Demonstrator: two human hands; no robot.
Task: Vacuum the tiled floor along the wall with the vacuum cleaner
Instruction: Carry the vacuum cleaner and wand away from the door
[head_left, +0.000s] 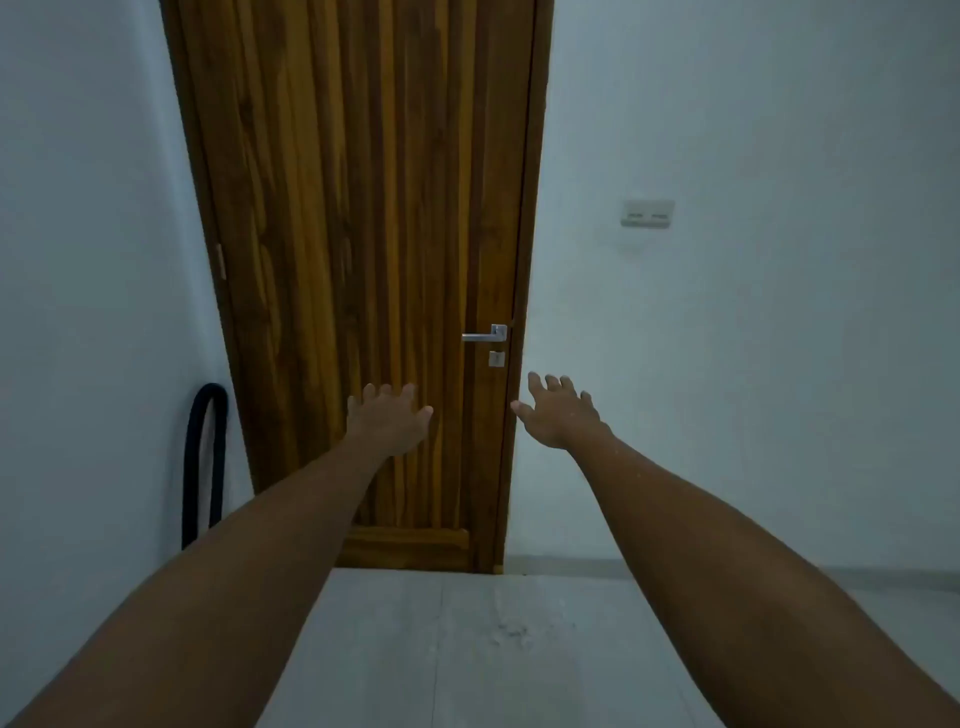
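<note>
We hold both arms stretched forward toward the far wooden door (358, 260). Our left hand (387, 418) has its fingers spread and relaxed and grasps nothing; our right hand (558, 413) is likewise released, fingers fanned, below and just right of the door handle (485, 333). Neither hand visibly touches the door. Of the vacuum cleaner we see only a black looped hose (208, 457), standing at the far left against the left wall (78, 260), beside the door frame and well apart from both hands; its body and nozzle are not in view. The tiled floor (467, 649) in the near centre shows a faint smudge or scatter of dust. We judge that vacuuming has not yet begun: taking up the hose and passing the nozzle along the wall base remain to be done.
</note>
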